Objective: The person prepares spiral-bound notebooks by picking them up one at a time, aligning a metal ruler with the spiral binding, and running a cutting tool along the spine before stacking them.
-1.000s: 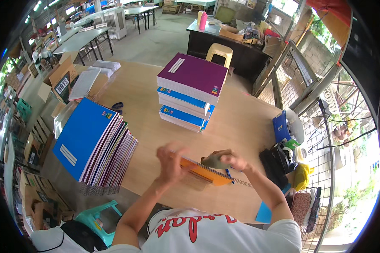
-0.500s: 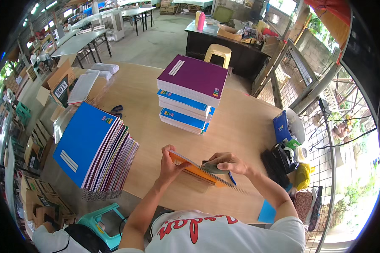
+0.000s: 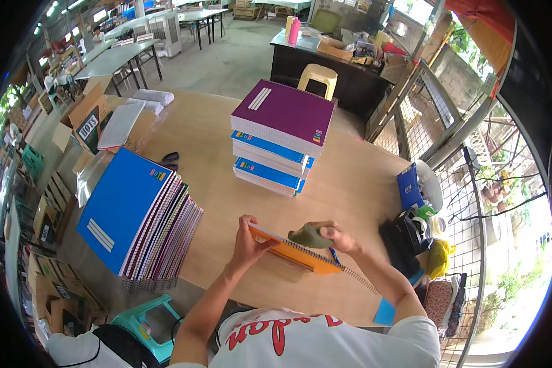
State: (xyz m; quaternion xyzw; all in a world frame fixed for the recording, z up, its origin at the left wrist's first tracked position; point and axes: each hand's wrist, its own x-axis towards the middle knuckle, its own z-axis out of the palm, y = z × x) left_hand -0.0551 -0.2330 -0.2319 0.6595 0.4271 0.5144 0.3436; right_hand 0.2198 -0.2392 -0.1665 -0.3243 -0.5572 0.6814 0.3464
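L grip [image 3: 249, 246] pinches L end of orange notebook [image 3: 306, 259], tilted over tabletop [image 3: 205, 257]. R grip [image 3: 337, 237] has dk-green item [image 3: 308, 236] (ID unclear) at spiral edge; coil tail [image 3: 363, 280] sticks out past R end. Ctr: stack w/ purple notebook [image 3: 285, 113] on top. L: spiral-bound stack, blue notebook [image 3: 129, 205] topmost. R edge: yellow bag [image 3: 440, 257].

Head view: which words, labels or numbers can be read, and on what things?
I leave the wording uncopied; lettering stands here:
White shirt: red script.
Cardboard box: white letters on black.
Purple notebook: small multicoloured letters.
Blue spiral notebooks: similar letters.
Orange spiral notebook: nothing legible.
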